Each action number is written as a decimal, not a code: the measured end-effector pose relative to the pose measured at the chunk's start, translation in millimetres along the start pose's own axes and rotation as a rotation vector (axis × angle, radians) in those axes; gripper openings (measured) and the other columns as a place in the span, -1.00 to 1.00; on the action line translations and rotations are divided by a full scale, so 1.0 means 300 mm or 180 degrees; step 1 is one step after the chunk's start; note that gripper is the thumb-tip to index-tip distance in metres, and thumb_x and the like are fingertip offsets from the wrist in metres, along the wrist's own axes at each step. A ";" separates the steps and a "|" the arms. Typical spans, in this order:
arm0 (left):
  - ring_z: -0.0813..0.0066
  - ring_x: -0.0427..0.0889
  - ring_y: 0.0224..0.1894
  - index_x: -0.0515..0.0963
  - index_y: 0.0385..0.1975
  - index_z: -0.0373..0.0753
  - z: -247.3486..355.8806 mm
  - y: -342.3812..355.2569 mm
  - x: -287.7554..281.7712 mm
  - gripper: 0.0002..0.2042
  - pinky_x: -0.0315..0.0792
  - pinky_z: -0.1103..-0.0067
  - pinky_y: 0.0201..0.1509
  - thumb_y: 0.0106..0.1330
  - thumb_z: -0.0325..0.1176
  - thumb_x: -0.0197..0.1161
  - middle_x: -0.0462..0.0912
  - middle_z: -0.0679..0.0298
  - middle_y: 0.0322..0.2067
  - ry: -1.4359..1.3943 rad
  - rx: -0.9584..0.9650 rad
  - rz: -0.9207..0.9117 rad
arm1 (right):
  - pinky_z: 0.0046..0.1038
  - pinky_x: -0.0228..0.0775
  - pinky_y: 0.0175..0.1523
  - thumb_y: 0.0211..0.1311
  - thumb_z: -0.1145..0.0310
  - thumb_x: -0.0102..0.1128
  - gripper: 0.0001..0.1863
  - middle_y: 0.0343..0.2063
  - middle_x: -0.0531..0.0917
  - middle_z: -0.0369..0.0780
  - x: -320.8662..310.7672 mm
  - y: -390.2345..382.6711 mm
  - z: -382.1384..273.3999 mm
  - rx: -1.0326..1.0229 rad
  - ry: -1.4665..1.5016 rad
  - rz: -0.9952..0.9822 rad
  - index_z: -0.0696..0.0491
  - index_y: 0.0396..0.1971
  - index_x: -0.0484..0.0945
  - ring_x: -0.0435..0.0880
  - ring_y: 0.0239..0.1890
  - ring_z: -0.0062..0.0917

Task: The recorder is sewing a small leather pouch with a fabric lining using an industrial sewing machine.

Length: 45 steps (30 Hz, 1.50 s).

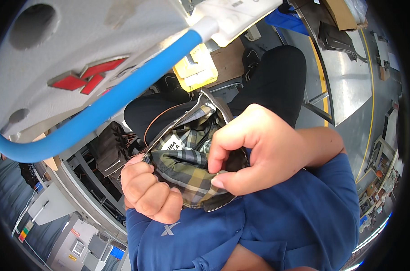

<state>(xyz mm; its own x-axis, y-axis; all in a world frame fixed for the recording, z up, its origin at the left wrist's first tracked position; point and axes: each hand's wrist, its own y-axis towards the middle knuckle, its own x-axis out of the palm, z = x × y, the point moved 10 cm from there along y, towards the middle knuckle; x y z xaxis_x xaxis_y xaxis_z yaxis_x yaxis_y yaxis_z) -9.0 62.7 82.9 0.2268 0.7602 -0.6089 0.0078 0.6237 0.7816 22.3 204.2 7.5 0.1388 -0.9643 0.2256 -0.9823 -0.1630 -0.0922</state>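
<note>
An unzipped dark bag (227, 113) with a plaid green, grey and yellow lining (182, 171) and a white label (171, 141) sits in my lap. My left hand (148, 189) is curled closed around its zippered left edge. My right hand (263, 149), at the bag's right side, pinches the lining between thumb and forefinger near the lower edge. Part of the zipper and rim is hidden behind both hands.
A grey machine body (47, 40) with a blue tube (101, 104) fills the upper left. A yellow part (196, 74) is above the bag. Dark bags (112, 149) lie at the left. A metal-topped table (345, 86) stands at the right, beside yellow floor lines.
</note>
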 end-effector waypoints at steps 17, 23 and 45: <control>0.37 0.33 -0.47 0.37 -0.49 -0.06 -0.017 -0.001 0.010 -0.69 0.40 0.38 -0.51 -0.27 -0.22 0.31 0.31 0.34 -0.44 -0.0085 -0.0159 -0.0100 | -0.54 0.47 -0.38 0.03 0.46 0.32 -0.87 -0.60 0.65 -0.25 -0.007 0.016 -0.003 -0.0101 0.0187 -0.0053 0.20 -0.46 0.60 0.60 -0.54 -0.64; 0.35 0.29 -0.47 0.37 -0.42 -0.19 -0.019 -0.001 0.019 -0.68 0.36 0.38 -0.44 -0.09 -0.23 0.34 0.30 0.25 -0.45 -0.0333 -0.0049 -0.0371 | -0.54 0.54 -0.34 0.07 0.44 0.45 -0.86 -0.50 0.73 -0.21 -0.014 0.021 0.007 -0.0010 0.0075 -0.0220 0.16 -0.41 0.68 0.74 -0.47 -0.52; 0.39 0.34 -0.49 0.39 -0.52 -0.06 -0.009 -0.001 0.036 -0.74 0.35 0.45 -0.51 -0.21 -0.18 0.26 0.33 0.35 -0.47 -0.0203 0.0157 0.0056 | -0.46 0.40 -0.44 -0.02 0.39 0.35 -0.80 -0.65 0.60 -0.21 -0.004 0.033 0.008 0.0033 -0.0075 -0.0332 0.17 -0.56 0.52 0.54 -0.60 -0.53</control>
<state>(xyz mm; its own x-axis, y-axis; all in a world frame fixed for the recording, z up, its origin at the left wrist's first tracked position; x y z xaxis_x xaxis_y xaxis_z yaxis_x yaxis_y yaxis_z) -9.1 71.1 75.7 0.2888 0.7568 -0.5864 0.0509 0.5995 0.7988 12.6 203.3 4.0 0.2433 -0.9466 0.2115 -0.9610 -0.2648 -0.0794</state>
